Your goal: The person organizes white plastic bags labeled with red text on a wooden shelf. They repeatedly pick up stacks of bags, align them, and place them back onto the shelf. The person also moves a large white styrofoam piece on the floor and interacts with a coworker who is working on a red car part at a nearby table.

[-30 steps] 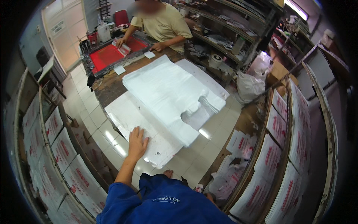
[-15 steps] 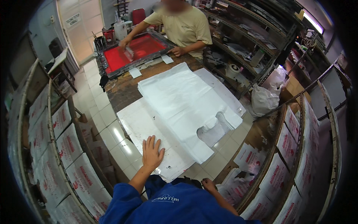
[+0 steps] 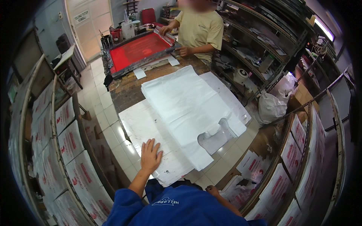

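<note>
My left hand [image 3: 151, 155] lies flat on a white board [image 3: 137, 119] at the table's near left corner, fingers stretched out, holding nothing. To its right is a stack of white plastic bags [image 3: 181, 107], with the cut-out handle end toward me. My right hand [image 3: 212, 190] hangs low beside my body, close to the right rack; its fingers are too small and dark to make out. Across the table, a person in a cream shirt [image 3: 200, 30] grips a squeegee [image 3: 164, 35] at the right end of a red printing screen [image 3: 139, 52]. That person's other hand is at the screen's near right corner.
Racks of printed white bags stand close on my left [image 3: 73, 141] and right [image 3: 273, 182]. Ink pots [image 3: 117, 34] sit behind the screen. Metal shelving [image 3: 264, 41] fills the far right, with a stuffed white plastic sack [image 3: 271, 107] below it.
The other person's squeegee has moved from the left part of the screen to its right end. My left hand stays flat on the board. The whole view has shifted slightly.
</note>
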